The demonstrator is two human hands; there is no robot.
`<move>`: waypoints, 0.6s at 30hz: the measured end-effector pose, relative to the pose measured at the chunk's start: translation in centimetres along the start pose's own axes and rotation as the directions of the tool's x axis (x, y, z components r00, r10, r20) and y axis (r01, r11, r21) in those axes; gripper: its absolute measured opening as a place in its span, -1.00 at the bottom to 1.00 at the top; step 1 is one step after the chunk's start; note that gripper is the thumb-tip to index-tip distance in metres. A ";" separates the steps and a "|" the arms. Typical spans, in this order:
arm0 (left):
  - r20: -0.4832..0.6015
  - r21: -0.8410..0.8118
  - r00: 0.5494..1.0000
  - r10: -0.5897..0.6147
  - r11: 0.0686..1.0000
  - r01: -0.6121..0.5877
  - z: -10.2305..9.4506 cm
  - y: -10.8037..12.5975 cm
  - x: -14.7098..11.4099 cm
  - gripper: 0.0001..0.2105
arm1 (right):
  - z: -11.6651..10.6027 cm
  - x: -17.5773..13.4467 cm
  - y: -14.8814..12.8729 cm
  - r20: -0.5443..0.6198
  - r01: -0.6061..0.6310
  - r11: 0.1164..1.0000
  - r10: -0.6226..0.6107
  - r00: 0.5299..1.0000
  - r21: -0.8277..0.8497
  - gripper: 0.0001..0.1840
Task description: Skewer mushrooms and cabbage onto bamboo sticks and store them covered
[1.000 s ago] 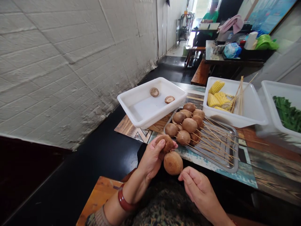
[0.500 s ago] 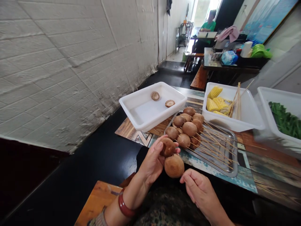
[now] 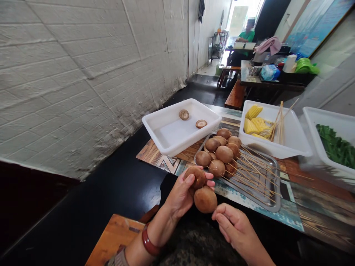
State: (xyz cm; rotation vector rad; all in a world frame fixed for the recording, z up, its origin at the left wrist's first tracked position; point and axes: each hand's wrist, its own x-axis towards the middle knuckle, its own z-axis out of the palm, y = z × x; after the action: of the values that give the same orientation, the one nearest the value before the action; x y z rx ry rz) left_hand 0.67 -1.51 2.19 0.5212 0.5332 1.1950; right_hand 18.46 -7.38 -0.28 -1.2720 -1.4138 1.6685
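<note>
My left hand [image 3: 180, 196] has its grip closed on the upper mushroom cap [image 3: 198, 176], thumb in front, fingers behind. Lower mushroom cap [image 3: 205, 200] sits just below and right of that grip; touching the upper one or barely apart, can't tell. Line through both caps runs down-right into my right hand [image 3: 233, 223]: fingertips pinched together at the lower cap's edge. I judge that pinch is on a skewer; stick itself hidden from me. Both caps are off the desk [image 3: 321, 211], at its near edge. Left hand has the upper cap, right is nearer the lower cap's outer edge.

Surface, left to right: white tub [image 3: 191, 143] with two loose mushrooms [image 3: 183, 115]; steel tray [image 3: 275, 207] just past my left fingertips, skewered mushrooms [image 3: 224, 154] piled at its left, sticks pointing right; corn tub [image 3: 273, 146] holding corn [image 3: 255, 125] and leaning bamboo sticks; greens tub [image 3: 340, 170], cut by frame.

Room: brick-pattern wall [image 3: 97, 55] left, person in green [image 3: 247, 36] far back.
</note>
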 end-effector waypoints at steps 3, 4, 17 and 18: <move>-0.068 0.018 0.997 0.031 0.999 -0.030 -0.2 0.2 0.1 -0.62 | -0.8 -0.6 0.3 -0.032 0.084 0.971 -0.094 0.995 -0.222 -0.57; -0.089 0.021 0.995 0.043 0.999 -0.041 -0.3 0.2 0.2 -0.62 | -1.0 -0.9 0.4 -0.060 0.119 0.946 -0.144 0.988 -0.300 -0.61; -0.067 -0.065 0.997 -0.042 0.997 0.038 -1.1 -0.2 0.1 -0.59 | 0.9 -1.7 1.9 -0.194 -0.021 1.000 0.017 0.981 -0.022 -0.45; -0.076 -0.055 0.997 -0.024 0.998 0.020 -1.2 -0.2 0.1 -0.60 | 1.0 -1.6 1.9 -0.185 -0.022 1.000 0.019 0.983 -0.012 -0.45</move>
State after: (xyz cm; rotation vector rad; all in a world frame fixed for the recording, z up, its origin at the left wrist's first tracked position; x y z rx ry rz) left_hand 0.12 -1.37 1.15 0.4235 0.5692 1.2085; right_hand 18.37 -9.69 -1.65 -1.4144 -1.3072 1.5134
